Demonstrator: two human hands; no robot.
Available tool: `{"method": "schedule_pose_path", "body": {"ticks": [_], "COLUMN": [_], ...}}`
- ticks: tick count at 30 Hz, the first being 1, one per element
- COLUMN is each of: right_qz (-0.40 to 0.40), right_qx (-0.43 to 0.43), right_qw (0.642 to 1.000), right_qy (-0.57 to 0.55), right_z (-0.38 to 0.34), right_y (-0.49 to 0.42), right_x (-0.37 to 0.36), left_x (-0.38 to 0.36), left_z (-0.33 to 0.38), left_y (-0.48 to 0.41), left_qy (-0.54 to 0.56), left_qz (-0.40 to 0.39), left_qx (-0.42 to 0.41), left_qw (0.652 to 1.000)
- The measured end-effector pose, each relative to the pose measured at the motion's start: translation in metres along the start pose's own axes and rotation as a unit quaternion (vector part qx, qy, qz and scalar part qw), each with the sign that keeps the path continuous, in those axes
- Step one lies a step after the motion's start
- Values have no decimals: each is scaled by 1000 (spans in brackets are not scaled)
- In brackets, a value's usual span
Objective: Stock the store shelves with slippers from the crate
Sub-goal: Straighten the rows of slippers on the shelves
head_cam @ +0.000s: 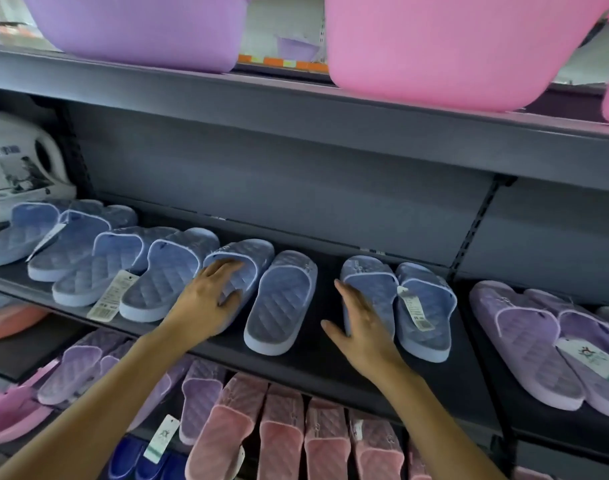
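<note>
Several light-blue quilted slippers lie in a row on the dark middle shelf. My left hand rests on one blue slipper, with the fingertips at its strap opening and the thumb spread on the footbed. Its partner slipper lies just to the right, untouched. My right hand has straight fingers and presses edge-on against the left side of another blue slipper, which sits beside a tagged blue slipper. The crate is out of sight.
Purple slippers fill the shelf section to the right. Pink slippers and more purple ones sit on the shelf below. A pink basin and a purple basin overhang from the top shelf. A white boxed item stands far left.
</note>
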State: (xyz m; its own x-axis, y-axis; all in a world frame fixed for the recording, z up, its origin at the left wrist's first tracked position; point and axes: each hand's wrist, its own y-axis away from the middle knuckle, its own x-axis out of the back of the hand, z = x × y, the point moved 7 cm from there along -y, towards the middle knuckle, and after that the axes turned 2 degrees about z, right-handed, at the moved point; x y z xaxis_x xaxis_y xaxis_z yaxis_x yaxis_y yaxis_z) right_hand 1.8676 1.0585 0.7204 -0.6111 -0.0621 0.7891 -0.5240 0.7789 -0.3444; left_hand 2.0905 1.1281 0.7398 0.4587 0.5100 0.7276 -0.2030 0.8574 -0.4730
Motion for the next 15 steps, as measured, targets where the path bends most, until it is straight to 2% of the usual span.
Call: {"method": "schedule_pose_path", "body": {"ticks": [7, 10, 15], "right_qz": [44, 59, 77], "right_qx": [-19, -42, -82], "right_qw": [999, 997, 993], "right_qy": [21, 19, 21], "right_z": [-17, -17, -20], "right_y": [-31, -43, -55], "right_x": [-22, -32, -47], "left_x": [-3, -12, -26], "left_z": [-35, -44, -60], "left_y": [-48, -59, -67], "left_qy": [19, 32, 3], "left_qz": [-12, -39, -46], "left_qx": [-58, -96, -128], "left_qw": [998, 994, 991]}}
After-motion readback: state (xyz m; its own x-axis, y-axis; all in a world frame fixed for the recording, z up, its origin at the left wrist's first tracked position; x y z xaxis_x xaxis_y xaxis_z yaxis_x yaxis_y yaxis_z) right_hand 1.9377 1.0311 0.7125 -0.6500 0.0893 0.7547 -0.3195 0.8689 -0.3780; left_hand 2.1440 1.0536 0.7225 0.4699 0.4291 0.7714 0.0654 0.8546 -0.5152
